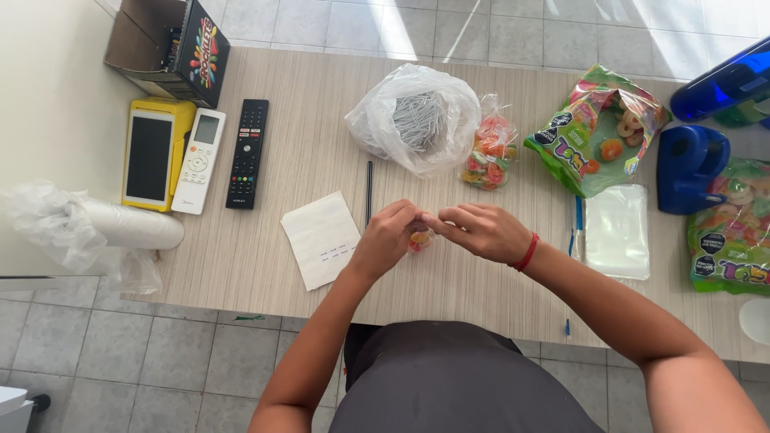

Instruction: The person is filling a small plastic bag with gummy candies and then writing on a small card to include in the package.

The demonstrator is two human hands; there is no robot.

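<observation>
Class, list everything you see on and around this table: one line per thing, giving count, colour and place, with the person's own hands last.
small sweet bag: 1, clear with orange sweets, between both hands
tied sweet bag: 1, clear, centre back
nail bag: 1, clear with grey nails, centre back
gummy-ring packs: 2, green, right side
empty bags: 1 stack, clear, right
tape dispenser: 1, blue, right
paper slip: 1, white, left of hands
black stick: 1, centre
remotes: 2, black and white, left
tablet: 1, yellow, left
box: 1, black, back left
plastic roll: 1, clear, left edge
left hand: pinching small bag
right hand: pinching small bag, red wristband
</observation>
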